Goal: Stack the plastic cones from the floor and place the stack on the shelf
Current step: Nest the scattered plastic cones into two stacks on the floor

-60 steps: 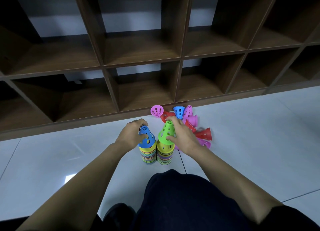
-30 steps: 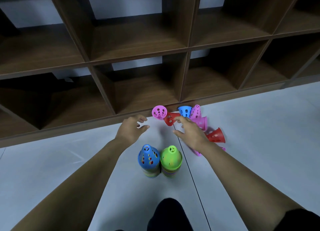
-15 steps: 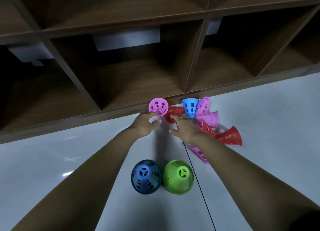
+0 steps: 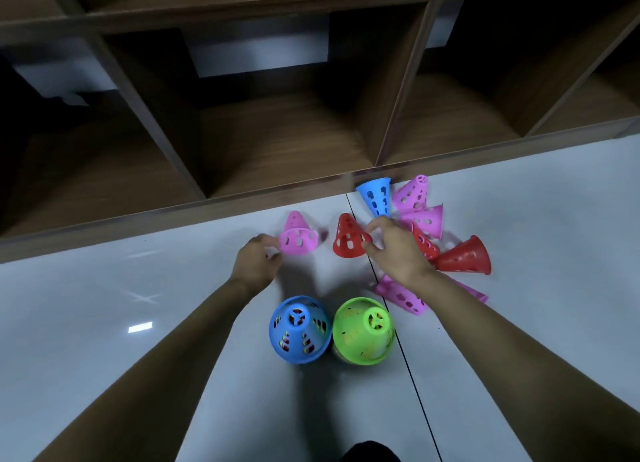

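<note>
Fingers [image 4: 269, 241] of the left hand [image 4: 255, 265] curl at the rim of a small pink perforated plastic cone [image 4: 298, 237]; through the blur I cannot tell whether they grip. The right hand [image 4: 396, 252] pinches a red perforated plastic cone [image 4: 347, 237]. Both point their tips toward the wooden shelf [image 4: 284, 139], just before it on the white floor [image 4: 519, 219]. The right forearm hides part of a fallen pink cone [image 4: 401, 297].

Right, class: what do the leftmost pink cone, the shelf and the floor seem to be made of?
The leftmost pink cone: thin moulded plastic, matte; even colour, punched holes. The shelf: wood-grain board, possibly laminate; brown streaked grain. The floor: glossy tile, likely ceramic; reflections, dark joint line.
</note>
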